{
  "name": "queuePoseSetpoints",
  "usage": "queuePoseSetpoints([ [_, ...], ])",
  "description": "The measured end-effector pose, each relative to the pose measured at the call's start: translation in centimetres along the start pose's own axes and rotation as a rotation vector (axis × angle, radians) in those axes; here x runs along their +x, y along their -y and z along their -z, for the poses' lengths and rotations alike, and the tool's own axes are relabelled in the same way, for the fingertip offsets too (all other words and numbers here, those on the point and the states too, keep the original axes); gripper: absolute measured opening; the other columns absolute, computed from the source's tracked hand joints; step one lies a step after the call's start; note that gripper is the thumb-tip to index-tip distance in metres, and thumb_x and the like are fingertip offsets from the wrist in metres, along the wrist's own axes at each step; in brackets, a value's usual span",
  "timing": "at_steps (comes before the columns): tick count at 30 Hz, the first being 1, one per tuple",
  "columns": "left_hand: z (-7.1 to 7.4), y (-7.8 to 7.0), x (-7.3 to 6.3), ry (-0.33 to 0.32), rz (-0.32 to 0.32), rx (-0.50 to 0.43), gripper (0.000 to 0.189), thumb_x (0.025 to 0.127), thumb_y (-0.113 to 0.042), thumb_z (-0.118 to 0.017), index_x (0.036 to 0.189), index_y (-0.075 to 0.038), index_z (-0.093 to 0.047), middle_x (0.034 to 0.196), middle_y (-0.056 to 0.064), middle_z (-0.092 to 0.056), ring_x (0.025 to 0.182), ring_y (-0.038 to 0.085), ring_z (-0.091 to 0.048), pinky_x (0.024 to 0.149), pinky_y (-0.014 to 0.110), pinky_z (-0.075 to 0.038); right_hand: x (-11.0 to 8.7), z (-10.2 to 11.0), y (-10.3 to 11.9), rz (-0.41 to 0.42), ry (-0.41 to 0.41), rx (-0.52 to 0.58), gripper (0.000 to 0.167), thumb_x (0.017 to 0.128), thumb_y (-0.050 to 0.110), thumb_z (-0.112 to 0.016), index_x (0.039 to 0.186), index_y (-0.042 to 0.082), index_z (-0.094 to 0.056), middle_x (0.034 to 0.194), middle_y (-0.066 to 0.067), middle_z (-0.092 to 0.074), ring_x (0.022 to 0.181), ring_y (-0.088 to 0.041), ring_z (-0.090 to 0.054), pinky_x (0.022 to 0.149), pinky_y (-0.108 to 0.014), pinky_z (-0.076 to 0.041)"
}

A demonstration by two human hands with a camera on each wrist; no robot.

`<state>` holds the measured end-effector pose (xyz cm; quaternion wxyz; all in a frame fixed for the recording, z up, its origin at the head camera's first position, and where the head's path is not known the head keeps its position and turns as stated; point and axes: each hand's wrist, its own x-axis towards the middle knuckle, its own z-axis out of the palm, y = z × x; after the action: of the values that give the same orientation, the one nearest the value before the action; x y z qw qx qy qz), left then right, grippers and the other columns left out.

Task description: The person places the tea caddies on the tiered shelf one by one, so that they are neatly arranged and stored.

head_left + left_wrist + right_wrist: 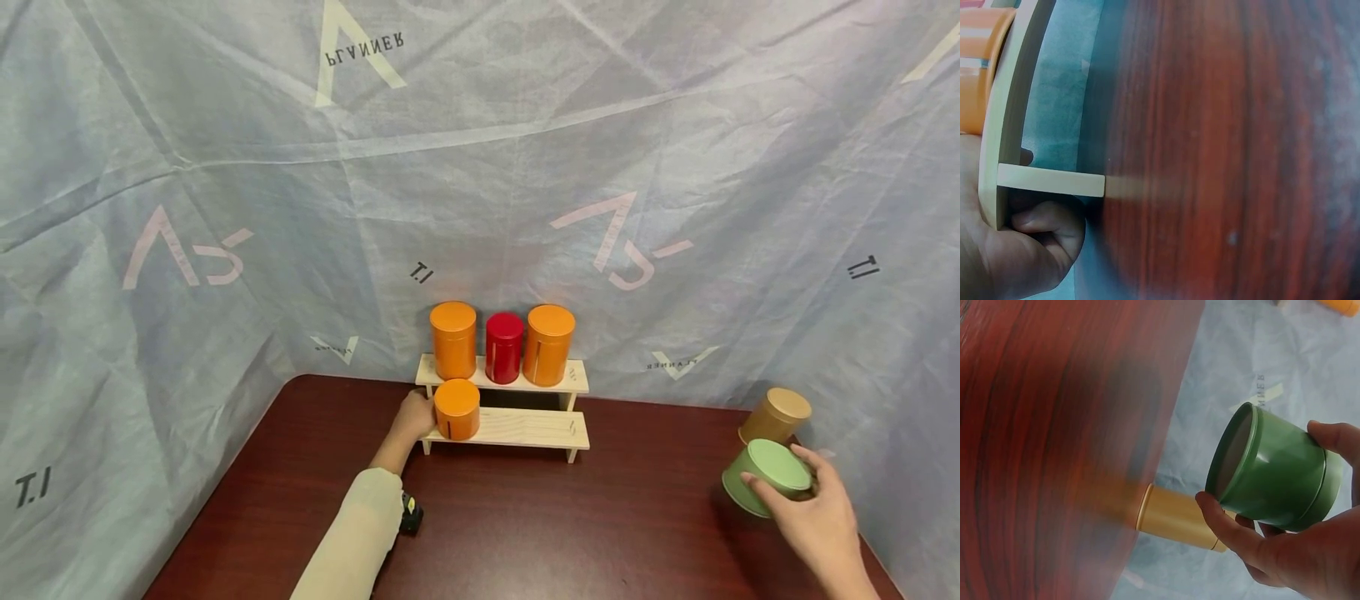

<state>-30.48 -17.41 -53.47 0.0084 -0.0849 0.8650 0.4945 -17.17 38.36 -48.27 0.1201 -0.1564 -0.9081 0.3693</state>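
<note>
At the right of the head view, my right hand (pixel 823 518) grips a squat green tin (pixel 768 477) between thumb and fingers. The right wrist view shows this tin tilted, its underside facing the dark table. My left hand (pixel 412 417) holds the left end of the lower step of a two-step wooden rack (pixel 525 427); in the left wrist view its fingers (pixel 1063 225) curl under the board, around the short leg. Right beside that hand, a short orange tin (pixel 457 410) stands on the lower step.
Two tall orange tins (pixel 454 342) and a red tin (pixel 504 348) between them line the upper step. Behind the green tin stands a gold tin (pixel 776 417). Grey printed cloth (pixel 480 200) hangs behind the dark red wooden table (pixel 570 533).
</note>
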Motion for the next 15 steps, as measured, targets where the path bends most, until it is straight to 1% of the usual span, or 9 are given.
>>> queuePoseSetpoints([
  [2, 0.0, 0.0, 0.0, -0.002, -0.006, 0.003, 0.035, 0.108, -0.027, -0.047, 0.116, 0.003, -0.063, 0.059, -0.002, -0.043, 0.053, 0.014, -0.039, 0.056, 0.029, -0.039, -0.1, -0.1, 0.1, 0.006, -0.007, -0.002, 0.100, 0.091, 0.048, -0.081, 0.166, 0.006, -0.030, 0.155, -0.032, -0.043, 0.102, -0.009, -0.051, 0.067, -0.017, -0.034],
  [4, -0.1, 0.0, -0.1, -0.004, -0.013, 0.011, 0.036, 0.108, -0.026, -0.046, 0.118, 0.004, -0.063, 0.059, -0.002, -0.043, 0.053, 0.014, -0.040, 0.057, 0.029, -0.039, -0.3, -0.2, 0.2, 0.014, -0.016, 0.000, 0.099, 0.090, 0.048, -0.082, 0.165, 0.006, -0.032, 0.152, -0.031, -0.045, 0.093, 0.008, -0.040, 0.065, -0.015, -0.034],
  [5, -0.1, -0.1, -0.1, -0.006, -0.015, 0.013, 0.037, 0.108, -0.026, -0.046, 0.120, 0.005, -0.063, 0.060, -0.002, -0.043, 0.054, 0.014, -0.040, 0.058, 0.029, -0.039, -0.3, -0.2, 0.3, 0.017, -0.018, 0.001, 0.100, 0.090, 0.048, -0.082, 0.165, 0.006, -0.031, 0.152, -0.031, -0.046, 0.091, 0.013, -0.035, 0.064, -0.015, -0.034],
  [7, -0.1, -0.1, -0.1, -0.006, -0.016, 0.011, 0.038, 0.108, -0.026, -0.046, 0.121, 0.005, -0.063, 0.060, -0.002, -0.043, 0.054, 0.014, -0.041, 0.058, 0.029, -0.040, -0.4, -0.4, 0.4, 0.021, -0.021, 0.009, 0.102, 0.090, 0.047, -0.083, 0.166, 0.006, -0.029, 0.153, -0.031, -0.045, 0.091, 0.017, -0.032, 0.064, -0.013, -0.034],
  [8, -0.1, -0.1, -0.1, -0.006, -0.013, 0.010, 0.038, 0.108, -0.026, -0.046, 0.120, 0.005, -0.063, 0.060, -0.002, -0.043, 0.054, 0.014, -0.041, 0.058, 0.029, -0.040, -0.5, -0.4, 0.5, 0.023, -0.023, 0.017, 0.103, 0.089, 0.046, -0.084, 0.166, 0.006, -0.027, 0.154, -0.032, -0.044, 0.092, 0.014, -0.035, 0.065, -0.012, -0.034],
  [10, 0.0, -0.2, -0.2, -0.005, 0.000, 0.004, 0.036, 0.108, -0.028, -0.047, 0.117, 0.003, -0.064, 0.060, -0.002, -0.043, 0.054, 0.014, -0.040, 0.057, 0.029, -0.039, -0.5, -0.6, 0.7, 0.026, -0.023, 0.029, 0.106, 0.089, 0.044, -0.084, 0.168, 0.005, -0.024, 0.157, -0.034, -0.041, 0.101, 0.001, -0.046, 0.066, -0.011, -0.033],
  [11, 0.0, -0.2, -0.2, -0.004, 0.005, 0.003, 0.036, 0.108, -0.029, -0.047, 0.116, 0.002, -0.064, 0.060, -0.002, -0.043, 0.053, 0.014, -0.040, 0.056, 0.029, -0.039, -0.5, -0.7, 0.8, 0.029, -0.024, 0.037, 0.107, 0.089, 0.043, -0.084, 0.168, 0.005, -0.022, 0.159, -0.035, -0.038, 0.110, -0.008, -0.051, 0.074, -0.013, -0.038],
  [13, 0.0, -0.3, -0.2, -0.001, 0.013, 0.002, 0.035, 0.109, -0.030, -0.047, 0.114, 0.001, -0.063, 0.060, -0.002, -0.043, 0.053, 0.014, -0.040, 0.055, 0.029, -0.039, -0.6, -0.9, 1.1, 0.034, -0.026, 0.041, 0.108, 0.090, 0.041, -0.084, 0.168, 0.003, -0.020, 0.159, -0.038, -0.035, 0.125, -0.034, -0.049, 0.089, -0.028, -0.047],
  [15, 0.1, -0.4, -0.2, 0.001, 0.019, 0.005, 0.035, 0.109, -0.031, -0.047, 0.113, 0.000, -0.063, 0.060, -0.002, -0.043, 0.053, 0.014, -0.040, 0.055, 0.029, -0.038, -0.7, -1.0, 1.2, 0.035, -0.024, 0.033, 0.106, 0.090, 0.041, -0.083, 0.168, 0.002, -0.021, 0.158, -0.040, -0.032, 0.134, -0.052, -0.039, 0.096, -0.051, -0.046],
])
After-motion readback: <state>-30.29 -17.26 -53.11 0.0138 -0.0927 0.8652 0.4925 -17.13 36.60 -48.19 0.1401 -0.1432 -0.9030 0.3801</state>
